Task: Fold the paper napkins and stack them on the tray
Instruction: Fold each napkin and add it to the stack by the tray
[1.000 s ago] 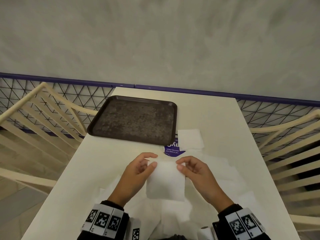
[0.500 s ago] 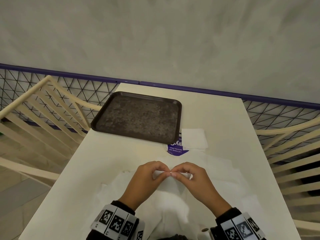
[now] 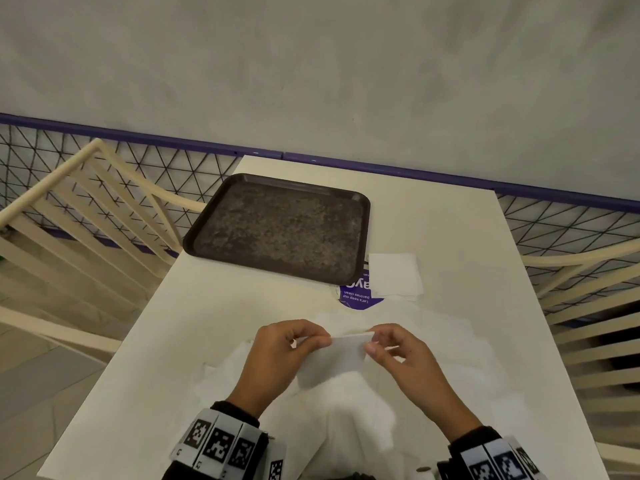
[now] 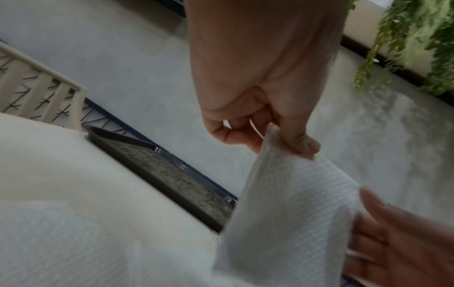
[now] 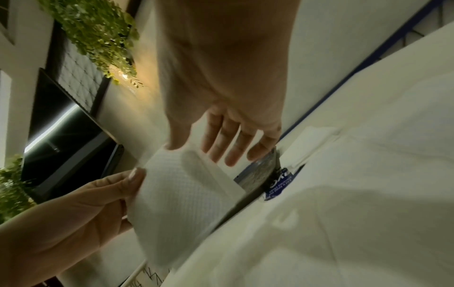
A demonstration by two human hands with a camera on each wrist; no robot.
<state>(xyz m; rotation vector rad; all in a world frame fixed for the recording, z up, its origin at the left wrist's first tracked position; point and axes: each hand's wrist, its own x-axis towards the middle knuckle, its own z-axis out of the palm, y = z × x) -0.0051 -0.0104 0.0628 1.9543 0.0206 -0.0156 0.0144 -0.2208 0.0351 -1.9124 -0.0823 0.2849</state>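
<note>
- From the head view, my left hand (image 3: 277, 358) and my right hand (image 3: 405, 362) hold one folded napkin (image 3: 332, 362) between them, lifted off the table (image 3: 450, 230) above the loose napkins (image 3: 346, 420) spread at the near edge.
- My left thumb and forefinger pinch the napkin's upper left corner; the left wrist view shows this best, with the thumb (image 4: 299, 143) pressed on the paper's top edge and the other fingers curled behind it.
- My right thumb and forefinger grasp the upper right corner. Only the right wrist view shows that my remaining fingers (image 5: 230, 143) stretch out nearly straight behind the sheet instead of curling.
- The wrist views show the napkin's woven, dimpled texture, which the head view washes out to plain white.
- The tray (image 3: 280, 230) lies dark and bare at the far left of the table, well apart from my hands; its full outline appears only from the head, while the wrist cameras catch just a slice of its rim.
- A smaller folded napkin (image 3: 394, 273) lies just beside the tray's right near corner, partly over a purple sticker (image 3: 358, 297) on the table.
- Cream chairs (image 3: 69, 216) flank the table in the head view; green foliage (image 4: 417, 38) shows only in the wrist views.
</note>
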